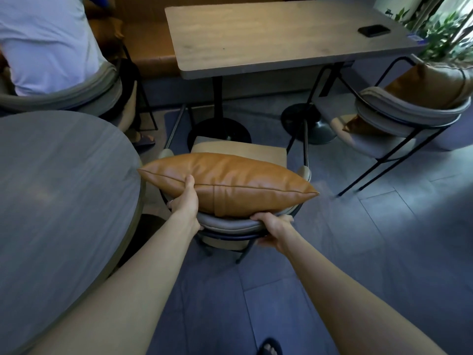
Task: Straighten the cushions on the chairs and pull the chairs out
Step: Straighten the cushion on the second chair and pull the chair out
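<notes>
A tan leather cushion [230, 183] stands on edge across the seat of the near chair [225, 225], leaning against its grey padded backrest. My left hand [185, 201] grips the cushion's left side, thumb on its top seam. My right hand [272, 228] is wrapped around the chair's backrest rail at the right. The chair's beige seat [256, 151] shows behind the cushion, facing the rectangular wooden table [268, 37]. A second chair [399, 116] at the right holds another tan cushion [432, 85] slumped against its backrest.
A round grey table [58, 201] is close on my left. A person in a white shirt [48, 44] sits in a chair at the far left. A black phone [374, 30] lies on the wooden table. Plants [450, 34] stand at the far right. Grey tiled floor [384, 239] lies to the right.
</notes>
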Demonstrator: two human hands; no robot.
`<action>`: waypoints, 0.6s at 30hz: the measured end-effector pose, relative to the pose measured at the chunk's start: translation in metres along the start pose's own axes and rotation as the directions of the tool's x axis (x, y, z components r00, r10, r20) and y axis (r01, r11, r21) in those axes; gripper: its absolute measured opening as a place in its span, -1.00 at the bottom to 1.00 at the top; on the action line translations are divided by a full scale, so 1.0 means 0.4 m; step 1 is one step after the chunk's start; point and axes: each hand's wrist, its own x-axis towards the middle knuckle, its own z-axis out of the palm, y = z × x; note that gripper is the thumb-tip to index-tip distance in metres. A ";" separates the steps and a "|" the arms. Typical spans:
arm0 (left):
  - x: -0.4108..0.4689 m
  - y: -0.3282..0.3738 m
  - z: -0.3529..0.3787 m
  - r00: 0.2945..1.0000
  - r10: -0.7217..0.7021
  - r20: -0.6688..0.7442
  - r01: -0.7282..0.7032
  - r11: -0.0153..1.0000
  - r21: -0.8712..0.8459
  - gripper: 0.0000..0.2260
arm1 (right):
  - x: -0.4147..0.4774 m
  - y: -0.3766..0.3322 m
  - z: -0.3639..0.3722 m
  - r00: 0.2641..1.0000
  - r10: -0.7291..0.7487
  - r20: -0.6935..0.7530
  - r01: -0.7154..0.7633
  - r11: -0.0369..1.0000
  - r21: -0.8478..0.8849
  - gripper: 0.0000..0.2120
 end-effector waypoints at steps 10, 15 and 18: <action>0.072 0.104 0.164 0.999 -0.030 0.027 0.030 0.999 -0.018 -0.09 | 0.201 -0.209 -0.060 0.998 -0.045 0.032 0.050 0.983 -0.177 0.05; 0.094 0.152 0.233 0.995 -0.044 0.092 0.043 0.999 0.011 -0.06 | 0.276 -0.297 -0.093 0.997 -0.058 0.057 0.071 0.967 -0.246 -0.08; 0.114 0.170 0.265 0.989 -0.046 0.138 0.043 0.999 0.024 -0.06 | 0.306 -0.346 -0.106 0.994 -0.047 0.098 0.076 0.949 -0.307 -0.21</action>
